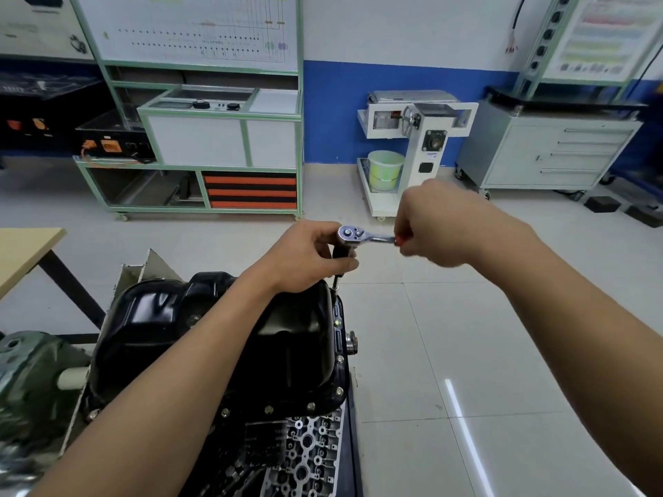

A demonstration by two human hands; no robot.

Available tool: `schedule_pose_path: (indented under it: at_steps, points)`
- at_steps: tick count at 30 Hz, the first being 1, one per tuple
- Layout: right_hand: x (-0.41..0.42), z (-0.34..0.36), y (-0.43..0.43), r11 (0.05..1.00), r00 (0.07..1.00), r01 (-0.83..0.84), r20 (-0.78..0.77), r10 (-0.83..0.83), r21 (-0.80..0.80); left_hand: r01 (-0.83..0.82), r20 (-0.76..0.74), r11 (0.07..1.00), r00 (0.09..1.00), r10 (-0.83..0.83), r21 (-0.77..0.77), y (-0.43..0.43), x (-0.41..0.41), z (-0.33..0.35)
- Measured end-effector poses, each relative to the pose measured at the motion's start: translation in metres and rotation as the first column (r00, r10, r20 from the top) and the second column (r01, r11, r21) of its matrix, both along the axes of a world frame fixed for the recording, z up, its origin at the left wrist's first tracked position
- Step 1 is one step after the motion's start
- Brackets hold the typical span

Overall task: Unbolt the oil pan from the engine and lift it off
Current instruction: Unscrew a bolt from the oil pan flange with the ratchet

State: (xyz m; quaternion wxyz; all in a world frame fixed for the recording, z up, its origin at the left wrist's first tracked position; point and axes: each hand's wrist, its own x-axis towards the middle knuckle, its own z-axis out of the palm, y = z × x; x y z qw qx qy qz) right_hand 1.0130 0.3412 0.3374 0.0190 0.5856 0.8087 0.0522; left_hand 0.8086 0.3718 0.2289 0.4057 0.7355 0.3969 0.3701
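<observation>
The oil pan (215,335) is sitting on the engine (308,446) at six o'clock, over pale floor tiles (466,335). The left hand (305,256) is curling its fingers round the shaft under the ratchet (353,234), and the right hand (434,224) is clamping its handle. A green-framed bench (201,138) is standing at eleven o'clock.

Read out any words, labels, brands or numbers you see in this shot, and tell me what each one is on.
Nothing in this view can be read.
Diagram board: printed lines and marks, too blurred.
Poster board: coloured text bands, too blurred.
White stand: small label, too small to read.
Ratchet and oil pan: no lettering visible.
</observation>
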Motion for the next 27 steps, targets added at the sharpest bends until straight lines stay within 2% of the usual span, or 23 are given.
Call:
schedule_pose_path:
  at_steps: [4, 8, 10, 12, 15, 17, 20, 24, 27]
  points:
    - [-0.005, -0.015, 0.038, 0.97, 0.995, -0.086, -0.028, 0.095, 0.228, -0.008, 0.019, 0.999, 1.0, 0.009, -0.049, 0.002, 0.001, 0.0]
    - [-0.008, -0.031, 0.052, 0.907, 0.925, -0.304, -0.139, 0.355, 0.292, 0.019, 0.051, 0.997, 0.999, -0.015, -0.071, 0.002, -0.001, 0.002]
    - [-0.001, -0.038, 0.047, 0.89, 0.894, -0.321, -0.206, 0.397, 0.323, 0.031, 0.048, 0.997, 0.998, -0.028, -0.068, 0.002, -0.001, 0.002]
    - [0.007, -0.043, 0.037, 0.904, 0.908, -0.277, -0.22, 0.358, 0.325, 0.011, 0.036, 0.998, 0.999, -0.009, -0.057, 0.002, 0.0, 0.001]
    - [0.018, -0.037, 0.016, 0.956, 0.973, -0.131, -0.151, 0.175, 0.262, -0.033, 0.043, 0.999, 0.998, 0.035, -0.041, 0.002, 0.002, 0.001]
    - [0.017, -0.03, -0.007, 0.989, 0.986, -0.044, -0.156, 0.065, 0.139, -0.03, 0.033, 0.999, 0.999, 0.031, -0.019, 0.001, 0.005, 0.001]
    - [-0.011, -0.035, -0.043, 0.997, 0.944, -0.035, -0.329, 0.008, -0.074, -0.008, -0.02, 1.0, 1.0, 0.009, 0.021, -0.002, 0.006, 0.001]
    - [-0.044, -0.045, -0.054, 0.99, 0.841, -0.035, -0.538, -0.046, -0.139, -0.03, -0.053, 0.998, 0.998, 0.033, 0.063, -0.005, 0.001, 0.0]
    - [-0.039, -0.035, -0.049, 0.98, 0.86, -0.039, -0.506, -0.067, -0.195, -0.043, -0.041, 0.998, 0.998, 0.046, 0.054, -0.007, 0.001, 0.001]
